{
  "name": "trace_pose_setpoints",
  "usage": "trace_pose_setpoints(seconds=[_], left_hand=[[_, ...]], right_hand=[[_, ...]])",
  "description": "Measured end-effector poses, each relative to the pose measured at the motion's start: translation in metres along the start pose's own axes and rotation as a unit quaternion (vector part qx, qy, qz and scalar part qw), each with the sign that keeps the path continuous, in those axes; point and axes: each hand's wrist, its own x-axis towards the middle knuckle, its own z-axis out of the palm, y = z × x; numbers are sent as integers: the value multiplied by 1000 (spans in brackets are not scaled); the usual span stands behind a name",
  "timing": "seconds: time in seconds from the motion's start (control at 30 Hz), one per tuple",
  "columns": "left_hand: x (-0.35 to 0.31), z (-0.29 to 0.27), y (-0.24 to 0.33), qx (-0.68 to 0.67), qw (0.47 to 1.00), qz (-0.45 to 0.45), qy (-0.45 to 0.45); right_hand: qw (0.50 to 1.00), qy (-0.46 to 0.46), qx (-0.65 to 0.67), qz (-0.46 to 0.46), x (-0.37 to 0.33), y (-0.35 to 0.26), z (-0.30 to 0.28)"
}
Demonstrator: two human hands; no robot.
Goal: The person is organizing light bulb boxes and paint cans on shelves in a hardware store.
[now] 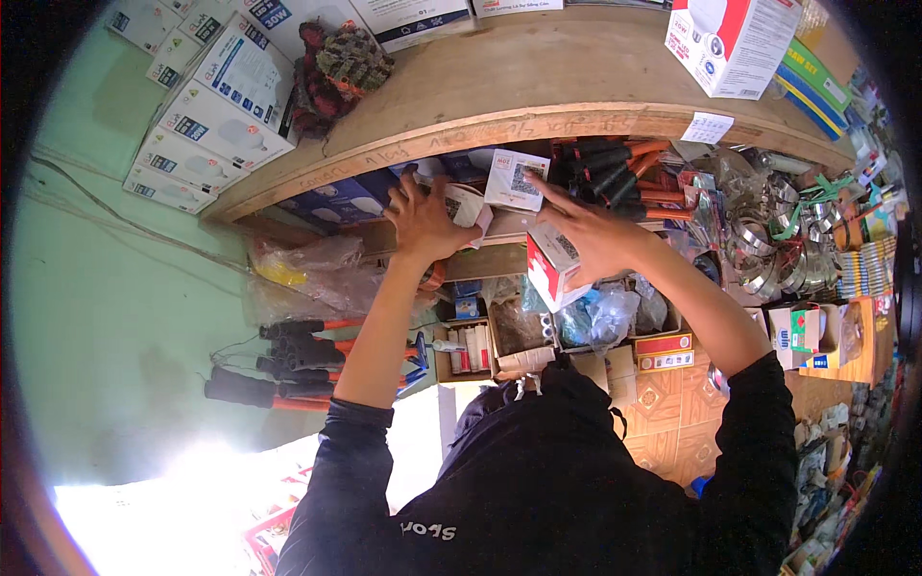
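Note:
My left hand (427, 223) reaches to the shelf under the wooden board, its fingers spread. The thumb lies against a small white box (468, 204), partly hidden by the hand; no grip around it shows. My right hand (600, 238) is closed on a red and white cardboard box (545, 273), held tilted at the shelf's front edge. The index finger of that hand stretches toward another white box (517, 180) with a printed square code, which stands between my hands. Whether the fingertip touches it, I cannot tell.
Above runs a wooden shelf board (461, 120) bearing stacked bulb boxes (226, 96), work gloves (341, 72) and a red and white box (735, 43). Orange-and-black-handled tools (624, 178) lie right of my hands. Bagged goods (610, 317) sit below, metal clamps (759, 250) farther right.

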Motion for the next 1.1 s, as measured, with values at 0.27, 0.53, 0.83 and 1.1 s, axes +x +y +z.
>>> trace_pose_setpoints(seconds=[0.27, 0.53, 0.83, 1.1], left_hand=[[5, 1, 2, 56, 991, 105, -59], [5, 4, 4, 68, 996, 50, -7], [-16, -4, -37, 84, 989, -110, 50], [-47, -16, -78, -7, 977, -203, 61]], right_hand=[[957, 67, 280, 9, -6, 1, 3], [814, 105, 567, 68, 10, 21, 50], [792, 107, 596, 78, 70, -10, 61], [734, 88, 671, 60, 111, -22, 98]])
